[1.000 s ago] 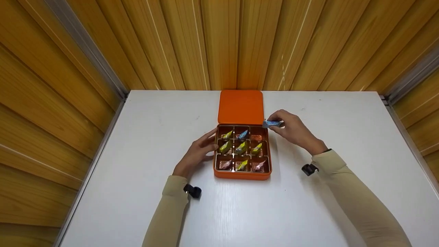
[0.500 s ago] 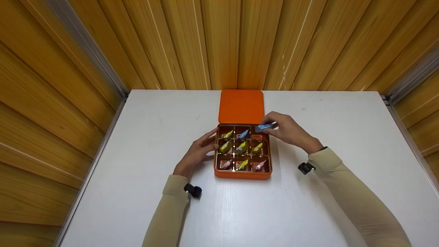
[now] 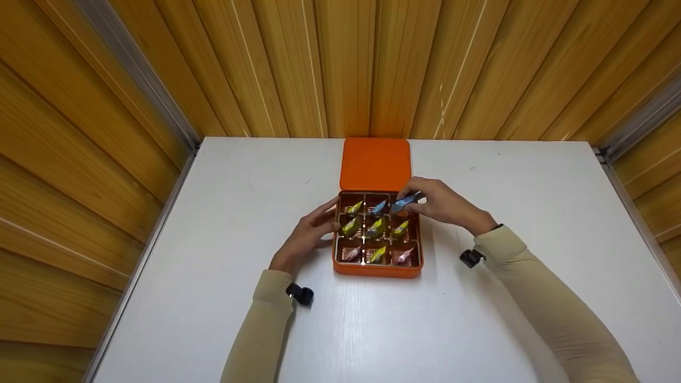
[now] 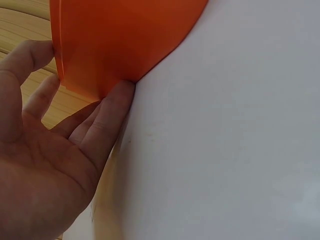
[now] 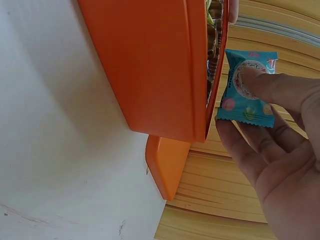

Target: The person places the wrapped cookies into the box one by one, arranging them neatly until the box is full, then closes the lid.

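Observation:
In the head view my right hand (image 3: 446, 205) pinches a small blue wrapped candy (image 3: 404, 202) between thumb and fingers, over the far right compartment of an orange tin box (image 3: 379, 271). The right wrist view shows the candy wrapper (image 5: 248, 102) with crimped ends, the thumb across its front, just above the box rim. My left hand (image 3: 303, 238) rests against the box's left side, its fingers extended along the wall and its thumb at the rim. Yellow-green, pink and blue wrapped candies lie in the other compartments, one to each, such as a yellow-green candy (image 3: 376, 227) in the middle.
An orange lid (image 3: 375, 164) lies flat on the white table (image 3: 266, 175), directly behind the box. Wood-patterned panels (image 3: 298, 69) rise at the table's back and sides, with grey metal posts (image 3: 141, 69) at the corners.
My right hand has moved left with the blue candy, from beside the box's far right corner to over the far right compartment. The left hand has stayed against the box.

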A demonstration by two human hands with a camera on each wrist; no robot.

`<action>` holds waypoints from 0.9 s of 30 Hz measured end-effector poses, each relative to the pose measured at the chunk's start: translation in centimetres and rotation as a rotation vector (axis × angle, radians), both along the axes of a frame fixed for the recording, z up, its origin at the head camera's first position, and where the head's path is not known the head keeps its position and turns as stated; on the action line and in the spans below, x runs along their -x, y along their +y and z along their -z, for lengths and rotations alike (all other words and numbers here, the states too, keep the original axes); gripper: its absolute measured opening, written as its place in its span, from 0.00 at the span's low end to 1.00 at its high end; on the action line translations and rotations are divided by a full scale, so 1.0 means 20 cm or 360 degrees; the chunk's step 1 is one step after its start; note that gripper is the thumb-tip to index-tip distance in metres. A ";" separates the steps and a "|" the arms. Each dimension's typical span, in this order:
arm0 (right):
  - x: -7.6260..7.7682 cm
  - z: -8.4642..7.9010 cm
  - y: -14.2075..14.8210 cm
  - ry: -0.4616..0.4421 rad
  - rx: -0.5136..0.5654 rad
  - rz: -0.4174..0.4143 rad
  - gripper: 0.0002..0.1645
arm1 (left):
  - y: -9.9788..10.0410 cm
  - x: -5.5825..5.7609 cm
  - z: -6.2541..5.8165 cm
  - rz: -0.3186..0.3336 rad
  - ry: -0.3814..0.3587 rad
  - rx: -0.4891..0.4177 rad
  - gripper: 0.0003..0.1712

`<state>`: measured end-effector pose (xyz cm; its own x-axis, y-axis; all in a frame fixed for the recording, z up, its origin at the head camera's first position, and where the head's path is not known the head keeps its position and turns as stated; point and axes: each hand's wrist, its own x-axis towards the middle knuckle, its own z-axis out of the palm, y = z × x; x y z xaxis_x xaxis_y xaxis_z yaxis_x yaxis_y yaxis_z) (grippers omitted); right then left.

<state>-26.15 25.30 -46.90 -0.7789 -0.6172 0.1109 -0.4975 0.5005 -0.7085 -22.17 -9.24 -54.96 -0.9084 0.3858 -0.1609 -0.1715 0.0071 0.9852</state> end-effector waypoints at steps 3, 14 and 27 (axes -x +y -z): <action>0.00 0.00 0.00 0.0022 -0.0009 -0.0004 0.15 | 0.00 0.00 0.00 0.0003 -0.0006 0.0007 0.39; 0.01 0.01 -0.01 0.0115 -0.0090 -0.0012 0.15 | 0.01 -0.01 -0.01 0.0004 -0.0033 0.0007 0.39; 0.01 0.04 -0.02 0.0066 -0.0137 0.0000 0.14 | 0.00 -0.01 0.00 0.0022 -0.0012 0.0033 0.39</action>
